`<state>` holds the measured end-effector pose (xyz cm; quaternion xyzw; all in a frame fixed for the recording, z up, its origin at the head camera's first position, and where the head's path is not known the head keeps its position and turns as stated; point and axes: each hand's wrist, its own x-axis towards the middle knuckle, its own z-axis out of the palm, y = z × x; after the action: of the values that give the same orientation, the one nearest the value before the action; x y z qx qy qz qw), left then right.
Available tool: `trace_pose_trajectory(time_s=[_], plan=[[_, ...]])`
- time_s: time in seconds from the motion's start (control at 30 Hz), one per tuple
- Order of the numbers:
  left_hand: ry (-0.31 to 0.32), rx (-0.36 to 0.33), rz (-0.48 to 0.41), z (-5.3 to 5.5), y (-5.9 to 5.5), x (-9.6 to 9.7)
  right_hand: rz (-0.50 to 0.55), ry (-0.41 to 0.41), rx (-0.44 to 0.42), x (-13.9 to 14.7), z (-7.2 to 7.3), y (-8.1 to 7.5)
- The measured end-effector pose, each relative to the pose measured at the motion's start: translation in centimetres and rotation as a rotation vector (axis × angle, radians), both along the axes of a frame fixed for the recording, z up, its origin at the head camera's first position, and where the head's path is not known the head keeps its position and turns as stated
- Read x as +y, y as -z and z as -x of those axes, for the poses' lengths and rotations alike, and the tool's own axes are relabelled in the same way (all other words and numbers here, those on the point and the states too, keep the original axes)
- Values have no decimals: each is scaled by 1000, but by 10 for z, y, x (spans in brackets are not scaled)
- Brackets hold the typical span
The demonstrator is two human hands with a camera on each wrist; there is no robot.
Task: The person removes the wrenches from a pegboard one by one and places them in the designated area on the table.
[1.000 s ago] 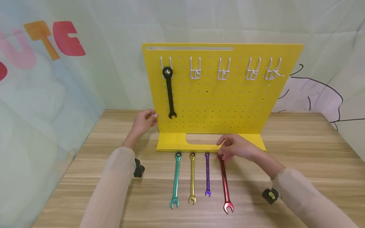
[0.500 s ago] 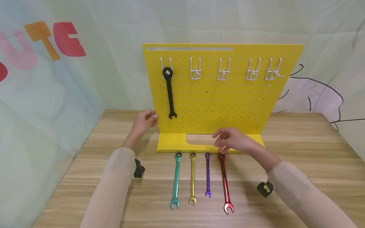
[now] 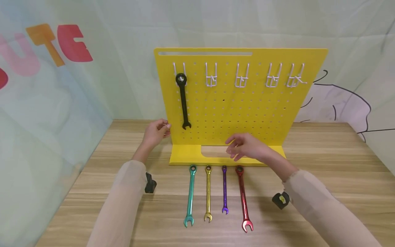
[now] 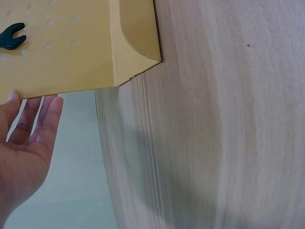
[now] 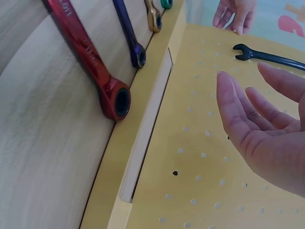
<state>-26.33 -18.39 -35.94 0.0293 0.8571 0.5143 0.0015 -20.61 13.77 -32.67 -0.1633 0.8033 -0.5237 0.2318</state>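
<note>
My left hand (image 3: 155, 133) pinches the left edge of a yellow pegboard (image 3: 234, 113); in the left wrist view the thumb lies at the front face and the fingers go behind. Above the board's base, my right hand (image 3: 247, 147) hovers with loosely bent fingers and nothing in them. A black wrench (image 3: 184, 103) hangs from the leftmost hook. On the table in front of the base lie four wrenches in a row, ring ends toward the board: teal (image 3: 191, 195), gold (image 3: 208, 193), purple (image 3: 225, 190) and red (image 3: 243, 199). The red one is nearest the right hand.
Several white wire hooks (image 3: 211, 80) line the upper board to the right of the black wrench. The board stands on a wood-grain table (image 3: 333, 161), with a printed cloth backdrop (image 3: 132, 51) behind and at the left. Both sleeves carry a black wrist camera (image 3: 280, 200).
My right hand has let go of the red wrench's ring end and risen up and leftward over the base. The red wrench stays on the table. The left hand keeps its place.
</note>
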Motion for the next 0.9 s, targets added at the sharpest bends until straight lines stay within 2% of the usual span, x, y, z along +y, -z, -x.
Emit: trace_pose_trajectory(time_s=[0.3, 0.53, 0.9], plan=[[6, -3, -21, 0, 0, 0, 17, -11, 56, -10, 4, -8], [6, 17, 4, -1, 0, -1, 40, -16, 73, -17, 8, -10], [2, 7, -3, 0, 0, -1, 46, -17, 99, -28, 15, -14]])
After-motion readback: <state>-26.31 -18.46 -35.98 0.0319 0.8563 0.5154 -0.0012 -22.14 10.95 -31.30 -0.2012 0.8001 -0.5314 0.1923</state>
